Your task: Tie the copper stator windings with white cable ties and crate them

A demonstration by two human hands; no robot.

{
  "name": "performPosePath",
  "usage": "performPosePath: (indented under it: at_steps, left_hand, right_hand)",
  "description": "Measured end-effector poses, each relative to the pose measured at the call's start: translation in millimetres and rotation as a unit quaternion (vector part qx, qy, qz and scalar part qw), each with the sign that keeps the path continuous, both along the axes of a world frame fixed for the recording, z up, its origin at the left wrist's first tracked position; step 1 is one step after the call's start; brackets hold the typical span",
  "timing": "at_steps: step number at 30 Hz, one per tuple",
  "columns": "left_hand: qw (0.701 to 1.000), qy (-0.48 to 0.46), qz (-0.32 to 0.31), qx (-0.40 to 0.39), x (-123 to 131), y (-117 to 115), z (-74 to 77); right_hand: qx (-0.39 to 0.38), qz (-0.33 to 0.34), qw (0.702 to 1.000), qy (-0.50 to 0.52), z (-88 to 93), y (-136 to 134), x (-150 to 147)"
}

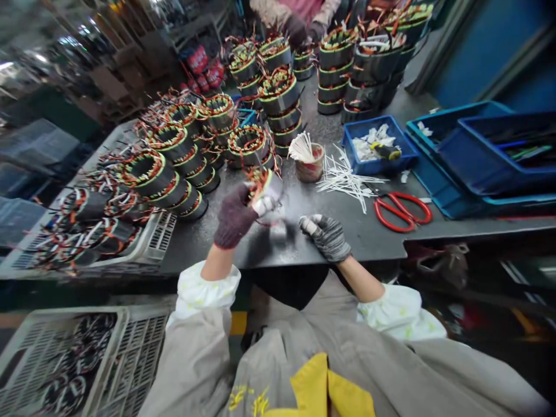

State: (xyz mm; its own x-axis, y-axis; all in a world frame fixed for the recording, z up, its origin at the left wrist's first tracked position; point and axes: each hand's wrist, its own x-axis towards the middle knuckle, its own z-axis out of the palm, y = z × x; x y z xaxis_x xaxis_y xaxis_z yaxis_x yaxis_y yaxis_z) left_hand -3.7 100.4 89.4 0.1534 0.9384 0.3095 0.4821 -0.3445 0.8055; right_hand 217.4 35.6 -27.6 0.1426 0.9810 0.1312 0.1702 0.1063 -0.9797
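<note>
My left hand [238,217], in a dark purple glove with pale fingertips, grips a motor stator [271,186] by its side. This stator is tilted above the tabletop, with orange wires and copper windings at its upper end, and is partly blurred. To the right, my right hand [326,236], in a grey knitted glove with whitish tape at the thumb and fingertips, is apart from the stator. Its fingers are curled and pressed together; whether anything is pinched in them is hidden. Beyond the hands stands a round tub [310,165] holding a bundle of white ties [303,146].
Stacked stators [280,104] stand to the left and behind. Loose white ties [347,180], red-handled scissors [402,212] and a blue bin [380,145] with white scraps lie right. Larger blue trays [499,174] sit farther right, a crate [160,234] left. Another person's gloved hands [306,30] are opposite.
</note>
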Motion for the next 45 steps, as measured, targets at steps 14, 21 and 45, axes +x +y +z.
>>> performPosePath:
  at_steps: [14, 21, 45]
  left_hand:
    - [0.905, 0.319, -0.12, 0.255, -9.5, -95.9, -80.0]
    - [0.997, -0.062, 0.03, -0.026, 14.5, -66.2, -78.0]
    - [0.937, 0.307, -0.105, 0.128, -1.3, -78.7, -80.5]
  right_hand:
    - [0.199, 0.059, 0.878, -0.43, 12.4, -33.2, 52.2]
    - [0.098, -0.12, 0.907, -0.392, 3.1, 9.1, 29.8]
    - [0.243, 0.282, 0.858, -0.355, 45.1, -5.7, 10.6]
